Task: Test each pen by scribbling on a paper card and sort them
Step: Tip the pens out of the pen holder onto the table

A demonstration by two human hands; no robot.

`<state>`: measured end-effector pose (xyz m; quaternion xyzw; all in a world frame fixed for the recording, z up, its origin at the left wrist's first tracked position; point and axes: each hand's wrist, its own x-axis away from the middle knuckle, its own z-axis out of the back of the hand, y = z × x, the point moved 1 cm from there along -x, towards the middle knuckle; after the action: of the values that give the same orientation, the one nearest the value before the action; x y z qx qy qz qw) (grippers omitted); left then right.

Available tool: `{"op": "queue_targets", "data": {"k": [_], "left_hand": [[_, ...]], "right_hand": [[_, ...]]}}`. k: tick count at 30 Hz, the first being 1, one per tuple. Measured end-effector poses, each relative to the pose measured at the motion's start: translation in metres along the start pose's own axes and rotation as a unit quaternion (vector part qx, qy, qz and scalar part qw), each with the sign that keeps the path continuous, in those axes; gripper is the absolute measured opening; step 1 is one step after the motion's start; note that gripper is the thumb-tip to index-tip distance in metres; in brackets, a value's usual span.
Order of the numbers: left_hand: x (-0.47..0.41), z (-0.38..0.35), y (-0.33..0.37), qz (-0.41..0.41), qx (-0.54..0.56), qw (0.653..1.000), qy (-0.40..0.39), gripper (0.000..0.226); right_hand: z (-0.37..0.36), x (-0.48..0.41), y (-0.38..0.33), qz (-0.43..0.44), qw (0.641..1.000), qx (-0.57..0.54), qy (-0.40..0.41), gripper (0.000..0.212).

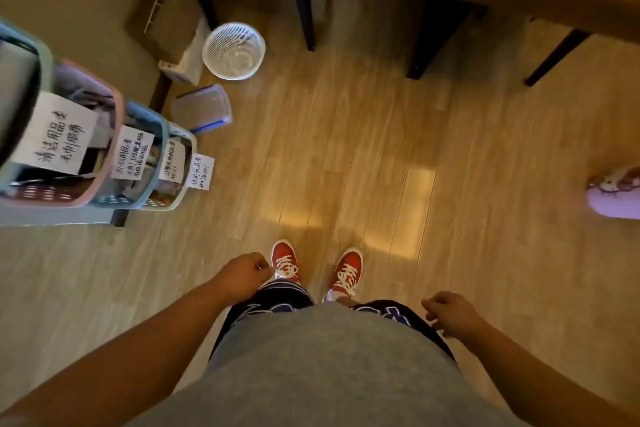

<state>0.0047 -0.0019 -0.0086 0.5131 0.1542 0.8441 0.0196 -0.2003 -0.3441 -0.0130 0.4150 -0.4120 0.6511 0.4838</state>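
Left grip (244, 274) and right grip (450, 314) loosely curled, empty (hanging idle), baskets (117, 107) labelled 清洁用品类, 办公用品类

Between the left hand (242, 276) and the right hand (450, 314), red cloth sneakers (285, 262) with white laces and a matt grey knit shirt (329, 357) are seen. Ahead of them, the floor (381, 156) is laid in smooth, faintly glossy wood-grain planks. Far ahead of the left hand, a white perforated plastic basket (233, 50) and pastel plastic bins (152, 116) with matt paper labels (133, 152) are shown.
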Motion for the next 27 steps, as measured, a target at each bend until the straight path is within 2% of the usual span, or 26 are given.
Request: {"op": "queue_targets", "data": {"k": [3, 10, 17, 21, 27], "left_hand": [[0.003, 0.007, -0.001, 0.011, 0.021, 1.000, 0.012, 0.024], [-0.013, 0.050, -0.025, 0.072, 0.042, 0.997, 0.006, 0.023], [-0.073, 0.136, -0.024, 0.079, 0.045, 0.996, -0.006, 0.023], [-0.110, 0.200, 0.011, 0.049, 0.028, 0.998, -0.009, 0.025], [-0.161, 0.284, 0.097, -0.012, 0.018, 0.999, 0.023, 0.024]], "right_hand": [[0.017, -0.010, -0.029, 0.024, 1.000, -0.001, 0.004, 0.022], [0.055, -0.031, -0.170, 0.104, 0.994, 0.013, 0.015, 0.026], [0.087, -0.052, -0.290, 0.122, 0.992, -0.018, 0.034, 0.027], [0.108, -0.056, -0.317, 0.100, 0.993, -0.039, 0.042, 0.025], [0.142, -0.063, -0.319, 0.041, 0.995, -0.054, 0.071, 0.022]]}}
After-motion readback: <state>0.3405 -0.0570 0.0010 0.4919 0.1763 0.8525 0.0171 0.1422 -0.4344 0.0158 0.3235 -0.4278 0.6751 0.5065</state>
